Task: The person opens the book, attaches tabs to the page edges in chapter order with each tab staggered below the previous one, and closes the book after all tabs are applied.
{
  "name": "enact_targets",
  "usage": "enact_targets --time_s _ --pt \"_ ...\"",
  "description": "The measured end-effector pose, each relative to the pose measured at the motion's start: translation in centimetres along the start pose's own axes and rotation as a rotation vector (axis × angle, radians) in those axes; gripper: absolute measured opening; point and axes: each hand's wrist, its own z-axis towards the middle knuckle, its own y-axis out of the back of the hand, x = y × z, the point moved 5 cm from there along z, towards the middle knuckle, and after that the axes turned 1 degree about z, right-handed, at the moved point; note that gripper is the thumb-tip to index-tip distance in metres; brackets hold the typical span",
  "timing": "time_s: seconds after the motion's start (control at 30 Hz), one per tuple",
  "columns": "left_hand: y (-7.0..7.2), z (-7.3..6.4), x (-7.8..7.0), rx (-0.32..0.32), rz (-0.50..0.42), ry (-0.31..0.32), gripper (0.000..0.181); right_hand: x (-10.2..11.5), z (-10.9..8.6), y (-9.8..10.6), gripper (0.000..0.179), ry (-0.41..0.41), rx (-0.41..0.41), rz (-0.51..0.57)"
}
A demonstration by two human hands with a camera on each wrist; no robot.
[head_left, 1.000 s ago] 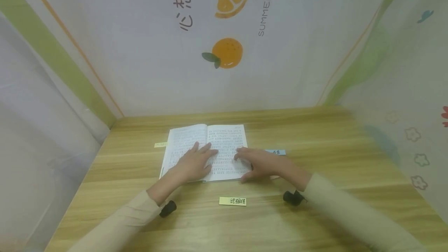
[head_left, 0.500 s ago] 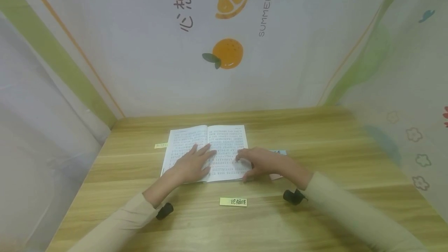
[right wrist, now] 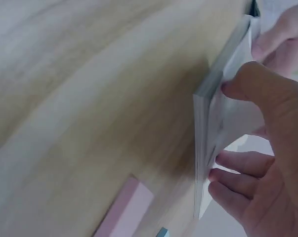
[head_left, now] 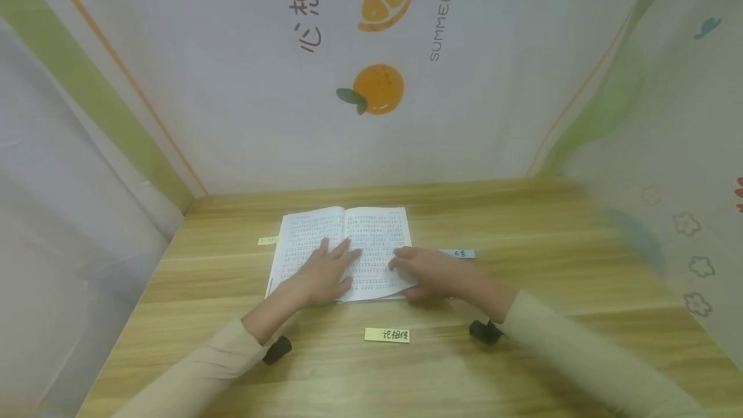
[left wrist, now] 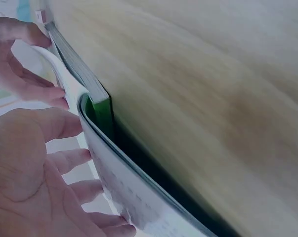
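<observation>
A book (head_left: 374, 228) with printed text lies open on the wooden table. My left hand (head_left: 327, 274) rests with spread fingers across the left page and the middle fold. At the lower right corner, my right hand (head_left: 432, 273) pinches a page (right wrist: 241, 117), thumb on its underside and fingers over its top. That page bows up from the stack below, as the right wrist view shows. In the left wrist view, the left half of the book (left wrist: 139, 197) slopes above the table, and a green strip (left wrist: 102, 116) shows near the spine.
A yellow label (head_left: 387, 335) lies in front of the book, another yellow label (head_left: 269, 240) by its left edge. To the right are a blue label (head_left: 462, 253), partly behind my right hand, and a pink block (right wrist: 126, 210). A printed curtain (head_left: 261, 115) hangs behind the table.
My right thumb has slid under the lower right corner of the book, and a page now lifts there. My left hand has stayed almost in place on the pages.
</observation>
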Motion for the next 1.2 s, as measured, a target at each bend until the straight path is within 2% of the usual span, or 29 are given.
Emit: enact_targets --time_s 0.13,0.27,0.37,0.6,0.9,0.97,1.07,1.13,1.2 --pt "-0.2 0.3 -1.0 0.022 -0.02 0.017 0.059 0.3 0.1 -0.2 0.048 0.021 -0.044 -0.075" --pt "-0.5 0.5 -2.0 0.045 -0.031 0.004 0.065 0.4 0.4 -0.2 0.034 0.061 -0.094 -0.132" --pt "-0.9 0.6 -2.6 0.051 -0.033 -0.009 0.072 0.3 0.6 -0.2 0.03 0.062 -0.104 -0.153" --pt "-1.2 0.6 -3.0 0.048 -0.05 -0.026 0.088 0.0 0.6 -0.4 0.032 0.046 -0.105 -0.141" --pt "-0.5 0.6 -3.2 0.042 -0.06 -0.024 0.077 -0.4 0.5 -0.3 0.012 0.136 -0.193 -0.088" --pt "-0.5 0.7 -3.1 0.047 -0.055 -0.024 0.078 -0.8 0.5 -0.3 0.018 0.141 -0.194 -0.061" --pt "-0.3 0.8 -2.9 0.049 -0.073 -0.021 0.08 -1.6 0.4 0.1 0.04 0.096 -0.199 0.015" --pt "-0.1 0.8 -2.6 0.035 -0.097 -0.021 0.081 -2.3 0.3 0.8 0.056 0.048 -0.236 0.084" --pt "0.1 0.8 -2.1 0.012 -0.132 -0.018 0.081 -2.9 0.0 1.8 0.064 -0.004 -0.292 0.139"
